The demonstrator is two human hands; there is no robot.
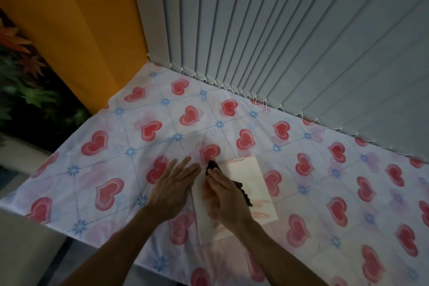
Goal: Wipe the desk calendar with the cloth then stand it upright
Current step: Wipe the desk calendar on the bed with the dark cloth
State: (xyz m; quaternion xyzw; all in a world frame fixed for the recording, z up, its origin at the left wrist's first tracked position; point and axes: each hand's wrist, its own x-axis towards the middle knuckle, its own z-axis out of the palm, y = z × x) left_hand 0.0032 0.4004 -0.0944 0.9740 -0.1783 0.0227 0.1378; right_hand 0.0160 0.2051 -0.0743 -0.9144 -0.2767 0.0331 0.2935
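The desk calendar (pixel 251 181) lies flat on the heart-patterned tablecloth (pixel 104 169), pale with a spiral binding along its far edge. My right hand (pixel 228 197) presses a dark cloth (pixel 242 189) down onto the calendar; the cloth shows beyond the fingertips and along the hand's right side. My left hand (pixel 173 188) rests flat with fingers spread on the tablecloth, against the calendar's left edge. Much of the calendar's left half is hidden under my right hand and forearm.
Grey vertical blinds (pixel 290 42) hang along the table's far edge, with a beaded chain at their bottom. An orange wall panel (pixel 76 30) stands at the far left corner. Green and red foliage (pixel 25 81) lies beyond the table's left edge.
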